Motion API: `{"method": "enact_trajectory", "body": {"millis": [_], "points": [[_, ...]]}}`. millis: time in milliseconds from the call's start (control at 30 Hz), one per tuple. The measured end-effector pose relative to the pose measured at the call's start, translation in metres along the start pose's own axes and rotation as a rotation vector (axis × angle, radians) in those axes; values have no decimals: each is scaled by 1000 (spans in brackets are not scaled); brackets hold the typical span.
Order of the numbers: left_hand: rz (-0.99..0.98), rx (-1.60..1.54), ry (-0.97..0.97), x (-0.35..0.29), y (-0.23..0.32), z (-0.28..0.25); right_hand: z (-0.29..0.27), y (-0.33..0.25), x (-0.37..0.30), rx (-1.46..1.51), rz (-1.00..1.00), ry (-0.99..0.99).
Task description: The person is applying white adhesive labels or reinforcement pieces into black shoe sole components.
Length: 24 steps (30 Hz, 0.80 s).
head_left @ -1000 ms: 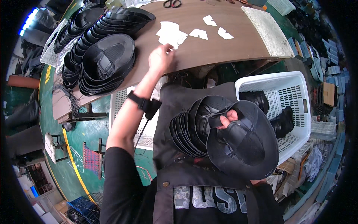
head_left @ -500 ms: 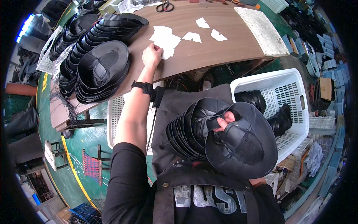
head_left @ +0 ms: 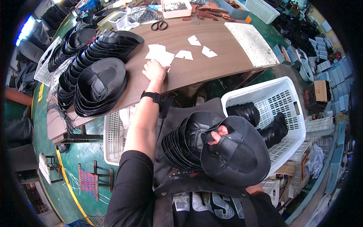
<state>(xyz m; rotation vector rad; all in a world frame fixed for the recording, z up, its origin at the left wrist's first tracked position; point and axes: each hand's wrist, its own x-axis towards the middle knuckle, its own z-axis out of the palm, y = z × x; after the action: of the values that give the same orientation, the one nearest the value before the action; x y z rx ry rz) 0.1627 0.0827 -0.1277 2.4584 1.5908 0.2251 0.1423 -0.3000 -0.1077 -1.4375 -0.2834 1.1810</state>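
My left hand [head_left: 155, 71] reaches over the brown table, fingers somewhat apart, resting at the near edge of a pile of white cut pieces [head_left: 159, 54]. Whether a piece is under the fingertips is hidden. Against my lap, my right hand [head_left: 219, 135] grips a black shoe upper [head_left: 242, 159]; its fingers show through the opening, closed on a strip of the upper, and the rest of the hand is behind it. Just left of it, a nested stack of black uppers [head_left: 181, 142] lies on my dark apron [head_left: 200, 107]. Three single white pieces, one of them [head_left: 209, 52], lie right of the pile.
More stacked black uppers [head_left: 100, 87] fill the table's left end. Scissors [head_left: 159, 25] lie at the back, near a tray of small dark parts [head_left: 176, 8]. A white basket [head_left: 293, 113] holding black items stands at my right; a pale board [head_left: 251, 43] covers the table's right end.
The whole view has shifted, showing more of the table's far side. My left hand's fingers have spread from a closer pinch at the white pile. My right hand still holds the upper.
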Motion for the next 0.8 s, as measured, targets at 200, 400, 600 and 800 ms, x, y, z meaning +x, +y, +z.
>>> {"method": "enact_trajectory", "body": {"millis": [200, 400, 600, 800], "points": [[64, -110, 8, 7, 0, 4, -4, 2, -4, 13, 4, 12], [191, -362, 50, 10, -18, -3, -6, 0, -7, 26, -23, 21], [320, -943, -515, -86, -20, -76, -12, -14, -17, 34, -112, 39], [449, -1073, -1060, -224, -15, -122, -13, -27, -36, 17, -177, 40]]}}
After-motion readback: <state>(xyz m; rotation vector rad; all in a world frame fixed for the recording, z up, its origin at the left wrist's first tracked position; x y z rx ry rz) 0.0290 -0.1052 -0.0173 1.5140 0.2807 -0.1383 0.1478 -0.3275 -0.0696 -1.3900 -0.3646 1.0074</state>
